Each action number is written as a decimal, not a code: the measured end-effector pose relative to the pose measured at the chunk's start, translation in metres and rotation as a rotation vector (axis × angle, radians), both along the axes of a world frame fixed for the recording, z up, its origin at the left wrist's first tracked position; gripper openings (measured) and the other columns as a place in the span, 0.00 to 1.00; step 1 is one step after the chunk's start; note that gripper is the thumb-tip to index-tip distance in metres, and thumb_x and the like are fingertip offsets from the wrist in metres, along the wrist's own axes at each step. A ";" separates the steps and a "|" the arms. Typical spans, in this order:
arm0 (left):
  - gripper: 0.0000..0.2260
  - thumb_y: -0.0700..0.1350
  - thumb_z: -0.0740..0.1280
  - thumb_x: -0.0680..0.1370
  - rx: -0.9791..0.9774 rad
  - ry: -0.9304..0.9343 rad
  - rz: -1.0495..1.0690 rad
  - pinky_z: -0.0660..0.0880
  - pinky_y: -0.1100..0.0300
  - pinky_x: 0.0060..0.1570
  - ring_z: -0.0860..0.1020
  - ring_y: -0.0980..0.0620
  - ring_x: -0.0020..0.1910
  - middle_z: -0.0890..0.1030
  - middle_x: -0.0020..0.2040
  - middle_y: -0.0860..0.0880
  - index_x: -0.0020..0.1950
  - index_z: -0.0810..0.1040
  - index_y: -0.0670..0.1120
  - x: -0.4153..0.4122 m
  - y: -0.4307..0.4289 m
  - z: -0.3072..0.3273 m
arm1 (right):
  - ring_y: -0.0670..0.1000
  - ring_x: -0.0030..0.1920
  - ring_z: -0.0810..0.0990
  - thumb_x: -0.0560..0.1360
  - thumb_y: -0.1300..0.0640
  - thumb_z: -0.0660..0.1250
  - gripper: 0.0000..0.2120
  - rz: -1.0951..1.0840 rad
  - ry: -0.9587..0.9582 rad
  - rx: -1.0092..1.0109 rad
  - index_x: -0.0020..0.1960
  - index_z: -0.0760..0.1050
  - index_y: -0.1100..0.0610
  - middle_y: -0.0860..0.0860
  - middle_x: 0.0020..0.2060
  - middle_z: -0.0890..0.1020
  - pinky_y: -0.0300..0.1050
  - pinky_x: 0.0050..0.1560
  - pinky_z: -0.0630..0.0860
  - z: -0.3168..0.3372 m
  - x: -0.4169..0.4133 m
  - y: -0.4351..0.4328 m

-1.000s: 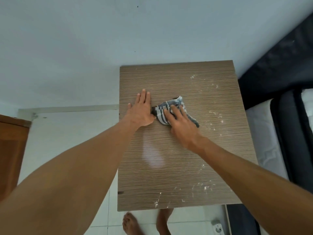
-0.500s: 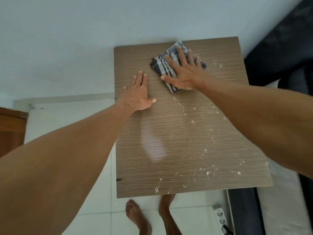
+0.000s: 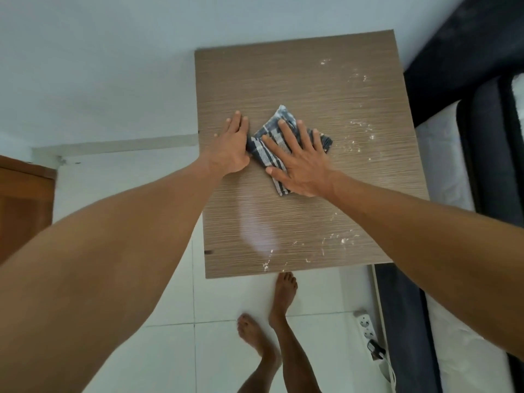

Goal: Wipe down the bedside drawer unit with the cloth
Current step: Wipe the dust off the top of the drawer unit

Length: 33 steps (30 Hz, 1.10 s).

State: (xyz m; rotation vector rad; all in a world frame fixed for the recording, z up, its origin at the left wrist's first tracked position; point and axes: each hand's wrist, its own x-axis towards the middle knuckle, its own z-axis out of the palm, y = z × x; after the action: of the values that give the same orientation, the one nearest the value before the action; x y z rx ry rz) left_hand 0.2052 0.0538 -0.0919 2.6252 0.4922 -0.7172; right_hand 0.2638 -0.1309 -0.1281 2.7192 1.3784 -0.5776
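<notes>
Pressing, not gripping: right hand (image 3: 300, 165) is lying open on the cloth (image 3: 259, 150), fingers straight and spread, palm pinning it down. Working outward from me: both arms are reaching forward, nearly straight. White specks (image 3: 344, 241) are sitting near the front edge of the drawer unit (image 3: 283, 80). Cloth is lying folded mid-top, slightly left of centre. My read is that it's light, soft and bunches easily, so flat palm pressure over its middle beats a pinch. Left hand (image 3: 231, 148) is also lying flat, fingers together, bracing on the top and touching the cloth's left edge. Further out, more specks on the right and far right, not yet wiped.
</notes>
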 end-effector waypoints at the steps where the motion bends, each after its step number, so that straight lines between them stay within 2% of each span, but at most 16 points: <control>1: 0.39 0.41 0.66 0.78 -0.001 0.002 -0.022 0.50 0.41 0.75 0.43 0.43 0.78 0.39 0.80 0.45 0.79 0.42 0.43 -0.008 0.000 -0.001 | 0.62 0.78 0.35 0.78 0.31 0.39 0.33 0.012 -0.002 0.000 0.79 0.36 0.41 0.53 0.79 0.36 0.66 0.76 0.40 0.001 -0.010 -0.005; 6: 0.39 0.39 0.65 0.77 0.004 0.012 -0.072 0.52 0.42 0.75 0.43 0.44 0.79 0.38 0.80 0.46 0.80 0.41 0.44 -0.050 -0.010 -0.001 | 0.63 0.78 0.38 0.77 0.33 0.39 0.33 0.062 0.003 0.014 0.79 0.39 0.41 0.53 0.80 0.38 0.66 0.75 0.41 0.005 -0.062 -0.026; 10: 0.35 0.44 0.62 0.81 -0.016 0.015 -0.083 0.50 0.45 0.76 0.42 0.45 0.79 0.39 0.80 0.46 0.80 0.42 0.44 -0.079 -0.016 0.001 | 0.65 0.78 0.45 0.78 0.40 0.44 0.32 0.168 0.041 0.058 0.80 0.48 0.45 0.56 0.80 0.48 0.66 0.76 0.47 0.003 -0.108 -0.051; 12: 0.34 0.44 0.61 0.81 -0.025 0.011 -0.073 0.50 0.45 0.76 0.42 0.45 0.78 0.39 0.80 0.46 0.80 0.43 0.43 -0.094 -0.022 0.002 | 0.64 0.79 0.46 0.77 0.45 0.50 0.32 0.230 0.080 0.080 0.80 0.52 0.47 0.56 0.80 0.50 0.67 0.75 0.52 0.001 -0.132 -0.064; 15: 0.33 0.43 0.61 0.82 -0.022 -0.002 -0.059 0.51 0.45 0.76 0.43 0.44 0.79 0.39 0.80 0.46 0.80 0.43 0.43 -0.115 -0.034 0.002 | 0.61 0.79 0.51 0.73 0.57 0.66 0.35 0.336 0.084 0.147 0.79 0.60 0.52 0.58 0.79 0.56 0.62 0.77 0.54 0.006 -0.164 -0.081; 17: 0.33 0.43 0.61 0.82 -0.025 -0.003 -0.063 0.52 0.46 0.76 0.42 0.44 0.79 0.39 0.80 0.46 0.79 0.43 0.43 -0.128 -0.043 0.003 | 0.61 0.78 0.54 0.70 0.62 0.70 0.37 0.412 0.118 0.137 0.77 0.63 0.51 0.56 0.78 0.58 0.61 0.75 0.58 0.013 -0.178 -0.092; 19: 0.33 0.44 0.61 0.82 -0.022 -0.005 -0.073 0.53 0.46 0.76 0.43 0.44 0.79 0.39 0.80 0.46 0.80 0.43 0.44 -0.141 -0.050 0.004 | 0.62 0.76 0.60 0.70 0.65 0.71 0.36 0.456 0.163 0.141 0.75 0.67 0.50 0.54 0.78 0.61 0.62 0.70 0.68 0.022 -0.184 -0.102; 21: 0.34 0.44 0.61 0.81 -0.021 -0.003 -0.084 0.53 0.46 0.75 0.43 0.43 0.79 0.39 0.80 0.46 0.80 0.43 0.44 -0.150 -0.054 0.003 | 0.63 0.71 0.69 0.68 0.69 0.71 0.34 0.421 0.142 0.221 0.72 0.71 0.51 0.56 0.75 0.66 0.63 0.63 0.75 0.032 -0.179 -0.108; 23: 0.34 0.44 0.62 0.81 -0.028 -0.004 -0.082 0.53 0.46 0.76 0.43 0.44 0.79 0.39 0.80 0.46 0.80 0.43 0.43 -0.155 -0.057 0.001 | 0.66 0.65 0.75 0.68 0.72 0.70 0.33 0.252 0.051 0.349 0.70 0.73 0.55 0.61 0.72 0.70 0.64 0.58 0.77 0.042 -0.161 -0.105; 24: 0.34 0.44 0.62 0.81 -0.030 -0.009 -0.079 0.53 0.46 0.76 0.43 0.44 0.79 0.39 0.80 0.46 0.80 0.43 0.43 -0.156 -0.058 0.000 | 0.68 0.64 0.75 0.68 0.72 0.70 0.33 0.147 0.026 0.390 0.71 0.72 0.56 0.63 0.71 0.70 0.64 0.58 0.77 0.047 -0.150 -0.100; 26: 0.35 0.44 0.62 0.81 -0.030 -0.024 -0.078 0.53 0.45 0.76 0.43 0.44 0.79 0.39 0.80 0.46 0.80 0.43 0.43 -0.157 -0.058 -0.001 | 0.67 0.69 0.68 0.72 0.68 0.67 0.33 -0.026 0.040 0.358 0.75 0.66 0.54 0.63 0.75 0.63 0.64 0.64 0.72 0.056 -0.130 -0.086; 29: 0.35 0.44 0.62 0.81 -0.023 -0.045 -0.078 0.52 0.45 0.76 0.43 0.44 0.79 0.40 0.80 0.45 0.80 0.43 0.43 -0.157 -0.057 -0.004 | 0.65 0.77 0.53 0.79 0.46 0.61 0.31 -0.072 0.071 0.144 0.79 0.55 0.48 0.59 0.79 0.50 0.66 0.73 0.59 0.051 -0.112 -0.064; 31: 0.35 0.44 0.62 0.81 -0.021 -0.050 -0.075 0.52 0.44 0.76 0.43 0.43 0.79 0.40 0.80 0.45 0.80 0.43 0.43 -0.158 -0.057 -0.007 | 0.65 0.78 0.43 0.78 0.32 0.52 0.34 -0.109 0.093 -0.004 0.80 0.49 0.42 0.56 0.80 0.42 0.68 0.75 0.50 0.040 -0.112 -0.054; 33: 0.35 0.44 0.62 0.81 -0.018 -0.055 -0.076 0.52 0.44 0.75 0.44 0.43 0.78 0.40 0.80 0.45 0.80 0.43 0.43 -0.158 -0.056 -0.010 | 0.65 0.77 0.37 0.74 0.25 0.47 0.38 -0.184 0.126 -0.063 0.79 0.42 0.38 0.55 0.79 0.35 0.69 0.75 0.43 0.026 -0.116 -0.048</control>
State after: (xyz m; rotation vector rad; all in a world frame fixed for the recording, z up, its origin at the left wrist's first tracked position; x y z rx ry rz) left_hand 0.0471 -0.0025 -0.1018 2.6511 0.3701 -0.6678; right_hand 0.1481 -0.1789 -0.1026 2.8206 1.1170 -0.8021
